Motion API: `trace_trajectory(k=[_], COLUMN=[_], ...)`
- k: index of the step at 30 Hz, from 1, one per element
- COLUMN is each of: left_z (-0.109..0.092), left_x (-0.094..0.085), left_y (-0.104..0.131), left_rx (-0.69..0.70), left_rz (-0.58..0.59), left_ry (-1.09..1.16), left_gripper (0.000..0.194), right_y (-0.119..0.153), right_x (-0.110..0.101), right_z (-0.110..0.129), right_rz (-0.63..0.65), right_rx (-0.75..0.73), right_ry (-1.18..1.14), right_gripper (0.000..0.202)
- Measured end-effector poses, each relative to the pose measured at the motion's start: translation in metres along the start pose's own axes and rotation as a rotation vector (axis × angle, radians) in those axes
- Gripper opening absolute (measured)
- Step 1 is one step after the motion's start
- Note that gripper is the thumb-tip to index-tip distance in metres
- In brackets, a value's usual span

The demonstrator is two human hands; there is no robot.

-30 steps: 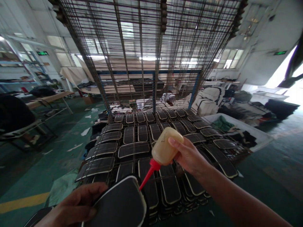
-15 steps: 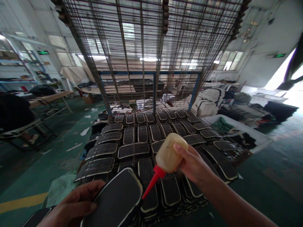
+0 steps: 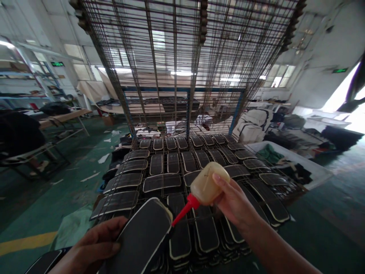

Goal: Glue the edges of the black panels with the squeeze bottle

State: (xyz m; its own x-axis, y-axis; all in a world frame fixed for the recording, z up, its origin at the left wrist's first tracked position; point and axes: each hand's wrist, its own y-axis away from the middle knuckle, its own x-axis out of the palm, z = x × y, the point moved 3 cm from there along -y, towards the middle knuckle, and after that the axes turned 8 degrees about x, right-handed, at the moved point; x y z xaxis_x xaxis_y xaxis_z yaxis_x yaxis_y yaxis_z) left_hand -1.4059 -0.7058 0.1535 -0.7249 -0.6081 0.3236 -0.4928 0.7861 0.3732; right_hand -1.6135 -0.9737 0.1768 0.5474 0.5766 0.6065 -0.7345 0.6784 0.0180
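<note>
Left hand [image 3: 95, 243] grasps a dark rounded panel [image 3: 142, 236] by its left side, holding it in front of a wire rack [image 3: 188, 114]; right hand [image 3: 232, 199] grips a squeeze bottle [image 3: 209, 184], red nozzle [image 3: 185, 213] pointing down at the panel's pale-rimmed right edge, contact uncertain. Rack surface: rows of similar pale-edged pieces [image 3: 162, 183], wire grids tilted up above. Room: green floor [image 3: 82, 160] with scraps, desk [image 3: 65, 118] at left, white bin [image 3: 316, 179] holding cloth at right, windows behind.
</note>
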Motion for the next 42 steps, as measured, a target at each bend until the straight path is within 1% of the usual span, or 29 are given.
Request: trace_trajectory(k=[3,6,8,13,15,20,24,28,33,38,42], left_z=[0.002,0.004,0.005,0.006,0.005,0.004,0.003,0.001,-0.004,-0.003,-0.003], left_x=[0.007,0.015,0.019,0.025,0.027,0.031,0.034,0.037,0.039,0.035,0.030], left_y=[-0.002,-0.003,-0.003,-0.004,-0.004,-0.004,-0.004,-0.005,-0.007,-0.012,-0.017], left_rx=[0.019,0.021,0.022,0.038,0.037,0.026,0.025,0.035,0.037,0.038,0.034], left_rz=[0.040,0.080,0.067,0.008,-0.008,-0.078,-0.086,-0.089,-0.135,-0.140,-0.140], left_ry=[0.011,0.035,0.056,0.084,0.098,0.094,0.101,0.100,0.066,0.047,0.059], left_gripper=[0.030,0.028,0.026,0.027,0.030,0.034,0.031,0.033,0.035,0.027,0.017], right_y=[-0.004,-0.007,-0.009,-0.014,-0.014,-0.010,-0.006,0.001,0.013,0.025,0.034], right_x=[-0.004,-0.006,-0.007,-0.009,-0.008,-0.003,0.000,0.004,0.011,0.010,0.005], right_z=[0.000,-0.004,-0.006,-0.003,-0.003,-0.008,-0.014,-0.018,-0.019,-0.019,-0.021], right_rz=[-0.093,-0.111,-0.114,-0.167,-0.177,-0.150,-0.099,-0.056,-0.051,-0.023,0.011], right_rx=[-0.073,-0.061,-0.052,-0.143,-0.151,-0.131,-0.114,-0.104,-0.097,-0.142,-0.120], right_ry=[-0.009,0.005,0.013,0.052,0.068,0.091,0.095,0.131,0.181,0.221,0.321], right_gripper=[0.043,0.047,0.048,0.048,0.048,0.048,0.042,0.039,0.042,0.041,0.056])
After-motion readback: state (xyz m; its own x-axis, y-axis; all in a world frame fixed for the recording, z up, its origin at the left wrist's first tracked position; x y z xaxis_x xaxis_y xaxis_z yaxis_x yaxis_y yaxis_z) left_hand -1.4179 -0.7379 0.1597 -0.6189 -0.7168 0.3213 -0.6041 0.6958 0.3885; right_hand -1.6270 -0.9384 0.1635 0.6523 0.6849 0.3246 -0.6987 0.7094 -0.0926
